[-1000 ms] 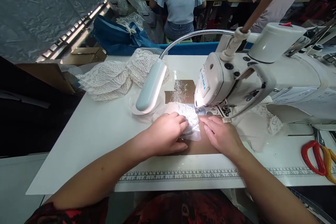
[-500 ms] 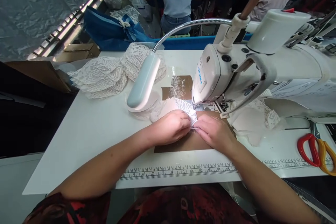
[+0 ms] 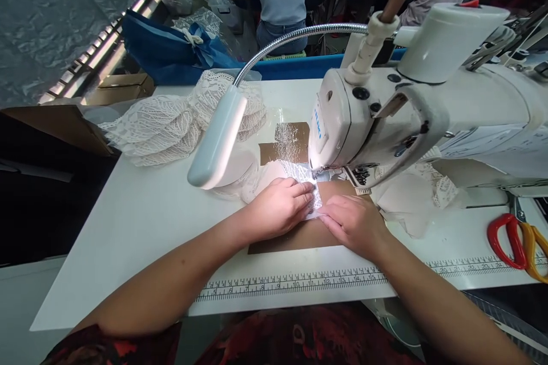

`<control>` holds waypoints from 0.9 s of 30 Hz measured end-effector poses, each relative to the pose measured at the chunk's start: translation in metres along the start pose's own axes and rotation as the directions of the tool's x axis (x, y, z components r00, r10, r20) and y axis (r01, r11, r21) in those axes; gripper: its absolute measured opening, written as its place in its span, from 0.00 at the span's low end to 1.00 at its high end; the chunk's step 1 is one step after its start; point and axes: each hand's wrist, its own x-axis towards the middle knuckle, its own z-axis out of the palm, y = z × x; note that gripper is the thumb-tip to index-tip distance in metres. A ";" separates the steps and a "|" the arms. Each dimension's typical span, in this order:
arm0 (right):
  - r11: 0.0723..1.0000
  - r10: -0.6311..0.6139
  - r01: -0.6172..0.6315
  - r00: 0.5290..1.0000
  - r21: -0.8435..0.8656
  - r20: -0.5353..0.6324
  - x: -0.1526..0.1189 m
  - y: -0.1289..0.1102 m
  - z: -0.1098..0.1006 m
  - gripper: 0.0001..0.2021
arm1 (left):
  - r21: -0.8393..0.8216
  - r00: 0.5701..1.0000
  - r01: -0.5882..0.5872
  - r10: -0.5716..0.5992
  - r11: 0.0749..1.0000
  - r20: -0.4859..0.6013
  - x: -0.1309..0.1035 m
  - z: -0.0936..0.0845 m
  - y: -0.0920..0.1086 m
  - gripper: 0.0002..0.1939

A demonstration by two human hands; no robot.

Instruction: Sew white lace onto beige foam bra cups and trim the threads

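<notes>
A piece of white lace lies under the needle area of the white sewing machine, on brown board fixed to the table. My left hand rests on the lace just left of the needle, its fingers bent together and pressing the fabric. On the other side, my right hand pinches the near right edge of the lace between thumb and fingers. Sheer pale fabric trails left from the lace, beneath the lamp head.
Stacked lace pieces lie at the back left. More pale fabric is right of the needle. Red and yellow scissors lie at the right, and a ruler strip runs along the front edge. Two people sit beyond.
My left hand's fingers have spread slightly up the lace toward the needle. The lace's near edge has come a little nearer to me with my right hand. The whole view has shifted slightly.
</notes>
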 end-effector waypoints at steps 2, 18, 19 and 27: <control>1.000 0.000 0.000 1.000 -0.011 -0.022 0.001 0.000 0.001 0.12 | 0.024 1.000 0.006 -0.007 1.000 0.010 0.001 0.000 -0.002 0.17; 0.993 -0.014 0.005 0.997 -0.117 -0.070 0.005 0.000 0.004 0.13 | 0.198 1.000 -0.010 0.014 0.980 -0.015 0.001 0.007 -0.012 0.18; 0.993 -0.006 -0.003 0.997 -0.117 -0.074 0.006 -0.001 0.004 0.13 | 0.200 1.000 -0.008 0.013 0.980 -0.022 0.001 0.006 -0.013 0.18; 0.989 0.071 -0.072 0.997 -0.131 -0.010 0.015 -0.003 0.004 0.12 | 0.243 0.998 0.046 -0.031 0.969 -0.063 0.006 0.002 -0.023 0.18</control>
